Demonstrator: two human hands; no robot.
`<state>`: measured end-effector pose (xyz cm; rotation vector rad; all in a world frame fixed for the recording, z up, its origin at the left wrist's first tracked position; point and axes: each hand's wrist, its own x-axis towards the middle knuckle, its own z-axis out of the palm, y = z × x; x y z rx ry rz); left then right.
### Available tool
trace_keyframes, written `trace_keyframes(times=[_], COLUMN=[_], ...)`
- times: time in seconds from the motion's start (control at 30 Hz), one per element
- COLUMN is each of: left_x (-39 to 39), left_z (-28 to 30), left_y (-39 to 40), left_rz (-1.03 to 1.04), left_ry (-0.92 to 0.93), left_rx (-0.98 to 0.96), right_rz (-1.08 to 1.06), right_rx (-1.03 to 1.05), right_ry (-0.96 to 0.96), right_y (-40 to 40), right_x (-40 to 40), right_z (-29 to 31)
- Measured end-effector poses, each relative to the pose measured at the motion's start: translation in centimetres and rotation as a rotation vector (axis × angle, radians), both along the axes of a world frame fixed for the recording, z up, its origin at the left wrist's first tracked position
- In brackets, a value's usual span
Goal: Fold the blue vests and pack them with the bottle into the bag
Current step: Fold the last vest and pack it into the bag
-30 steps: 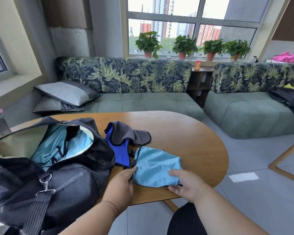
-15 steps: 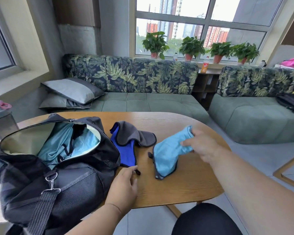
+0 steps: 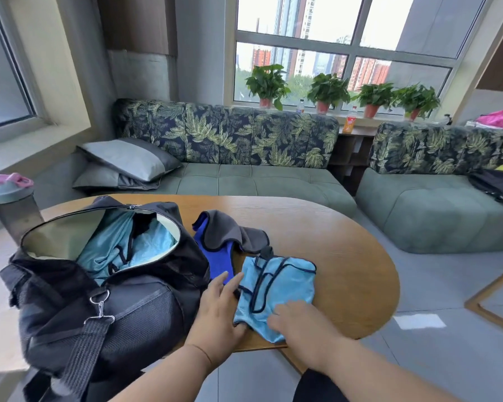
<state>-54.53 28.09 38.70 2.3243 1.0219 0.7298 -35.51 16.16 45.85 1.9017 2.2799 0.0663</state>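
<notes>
Left hand (image 3: 219, 310) fingers spread flat, tips on the left edge of the light vest (image 3: 276, 291), thumb at its near corner; right hand (image 3: 295, 322) lies on the near end with fingers loosely bent, can't tell if pinching. That vest sits folded near the table (image 3: 346, 256) edge, dark vest (image 3: 218, 253) unfolded beside the open bag (image 3: 105, 288), bottle (image 3: 10, 204) far left behind it. Risk: slick mesh springs open when lifted, or slides off the near edge; dark strap tangled under the left fingers could drag along.
</notes>
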Motion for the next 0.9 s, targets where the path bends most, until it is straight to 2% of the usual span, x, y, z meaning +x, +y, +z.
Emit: trace_keyframes(times=[0.13,0.27,0.67,0.8,0.9], left_x=[-0.2,-0.4,-1.7,-2.3,-2.9], left_z=[-1.0,-0.9,-0.1,-0.1,0.2], left_y=[0.2,-0.1,-1.2,-1.5,-2.2], left_rz=[-0.095,-0.100,-0.105,-0.103,-0.062], left_ry=[0.007,0.049,0.116,0.095,0.033], left_rx=[0.056,0.074,0.022,0.039,0.007], right_rz=[-0.176,-0.441,-0.354,-0.322,-0.386], right_rx=[0.177,0.162,0.198,0.177,0.199], right_ry=[0.247,0.429,0.560,0.700,0.909], right_y=[-2.5,-3.7,-4.0,-4.5,-5.0], right_x=[0.2,0.9,2.6,2.3,1.9], right_z=[-5.0,-4.4,-6.9,-6.6,-5.9])
